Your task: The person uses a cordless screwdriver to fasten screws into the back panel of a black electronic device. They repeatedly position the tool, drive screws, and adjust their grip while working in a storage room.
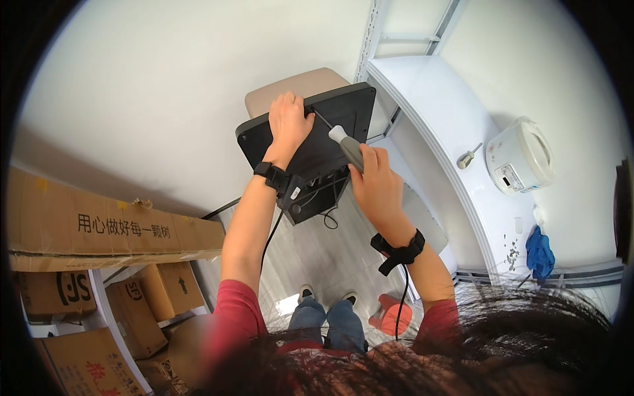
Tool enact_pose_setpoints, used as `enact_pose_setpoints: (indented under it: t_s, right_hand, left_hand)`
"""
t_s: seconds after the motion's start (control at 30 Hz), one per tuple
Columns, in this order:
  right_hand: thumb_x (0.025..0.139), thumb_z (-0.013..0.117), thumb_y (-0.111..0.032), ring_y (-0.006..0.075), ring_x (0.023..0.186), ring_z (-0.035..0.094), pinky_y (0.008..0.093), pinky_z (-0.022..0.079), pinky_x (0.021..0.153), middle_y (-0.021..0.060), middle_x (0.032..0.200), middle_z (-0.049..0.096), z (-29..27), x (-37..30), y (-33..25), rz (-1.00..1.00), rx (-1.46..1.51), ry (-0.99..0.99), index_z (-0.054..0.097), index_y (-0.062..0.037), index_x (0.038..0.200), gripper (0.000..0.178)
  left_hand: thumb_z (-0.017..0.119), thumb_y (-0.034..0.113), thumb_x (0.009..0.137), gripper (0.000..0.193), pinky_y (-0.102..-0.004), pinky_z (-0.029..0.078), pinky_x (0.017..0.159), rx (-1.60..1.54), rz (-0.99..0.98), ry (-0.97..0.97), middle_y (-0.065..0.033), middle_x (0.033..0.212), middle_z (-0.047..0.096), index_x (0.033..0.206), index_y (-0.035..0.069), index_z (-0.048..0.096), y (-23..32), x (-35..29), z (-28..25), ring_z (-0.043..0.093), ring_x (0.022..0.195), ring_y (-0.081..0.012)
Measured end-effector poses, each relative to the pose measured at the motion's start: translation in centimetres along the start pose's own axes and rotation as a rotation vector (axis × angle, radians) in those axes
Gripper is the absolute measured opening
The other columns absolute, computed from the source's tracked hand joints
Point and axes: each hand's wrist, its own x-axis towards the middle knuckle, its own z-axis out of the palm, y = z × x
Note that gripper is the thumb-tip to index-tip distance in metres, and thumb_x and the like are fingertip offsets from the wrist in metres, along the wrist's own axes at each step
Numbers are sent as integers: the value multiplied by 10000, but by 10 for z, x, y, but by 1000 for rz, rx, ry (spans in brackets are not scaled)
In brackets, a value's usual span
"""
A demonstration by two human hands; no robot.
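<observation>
A black rectangular panel (pixel 341 142) with rounded corners is tilted in front of me, a beige padded piece (pixel 297 91) behind its far edge. My left hand (pixel 289 122) is closed over that far edge, its thumb beside the screwdriver tip. In my right hand (pixel 378 188) is a screwdriver (pixel 346 144) with a grey and white handle. Its shaft points up and left and meets the panel near the edge; my left fingers partly hide that spot. Below the panel shows a black frame (pixel 317 198) with cables.
On the white shelf (pixel 429 86) at right stand a white rice cooker (pixel 518 158) and a small stubby tool (pixel 467 157). Several small dark bits (pixel 510 253) lie near a blue cloth or glove (pixel 540 254). Cardboard boxes (pixel 119 224) fill the left; a red object (pixel 389 315) sits on the floor.
</observation>
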Motion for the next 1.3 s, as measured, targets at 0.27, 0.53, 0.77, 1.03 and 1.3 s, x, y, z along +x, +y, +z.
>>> enact_pose_setpoints:
  t_s: [0.27, 0.53, 0.77, 1.03, 1.3]
  right_hand:
    - [828, 671, -282, 310, 531, 569, 354, 429, 470, 123, 700, 605, -7, 16, -7, 224, 30, -124, 549, -7, 951, 325]
    - [857, 601, -409, 339, 535, 571, 404, 424, 504, 152, 544, 561, -22, 38, 7, 548, 270, -179, 552, 4, 879, 417]
    - [813, 661, -270, 364, 595, 593, 407, 450, 541, 174, 627, 583, -45, 34, -13, 360, 348, -196, 473, -11, 1040, 392]
    - [760, 597, -54, 234, 702, 563, 328, 464, 558, 142, 1128, 540, -55, 23, -2, -278, -137, -269, 508, -71, 1143, 394]
    - [701, 578, -29, 173, 731, 477, 253, 447, 608, 135, 1145, 499, -57, 21, 16, -758, -426, -210, 523, 15, 1195, 499]
  left_hand:
    - [716, 183, 664, 234, -398, 453, 714, -39, 2, 6, -102, 780, 546, 817, 24, 637, -2, 3, 1, 554, 808, -288]
    - [682, 174, 692, 182, -403, 445, 693, -56, 17, 47, -102, 767, 537, 761, 24, 605, -1, 0, 3, 549, 790, -289]
    - [678, 168, 670, 168, -392, 426, 661, -51, 31, 100, -95, 745, 524, 704, 39, 576, 2, -3, 5, 538, 766, -279]
    - [674, 151, 651, 158, -398, 422, 656, -88, 45, 127, -95, 737, 523, 685, 42, 565, 6, -7, 3, 537, 752, -284]
    - [709, 169, 666, 202, -399, 436, 665, -74, 55, 127, -101, 755, 532, 728, 41, 566, 9, -12, -2, 542, 764, -296]
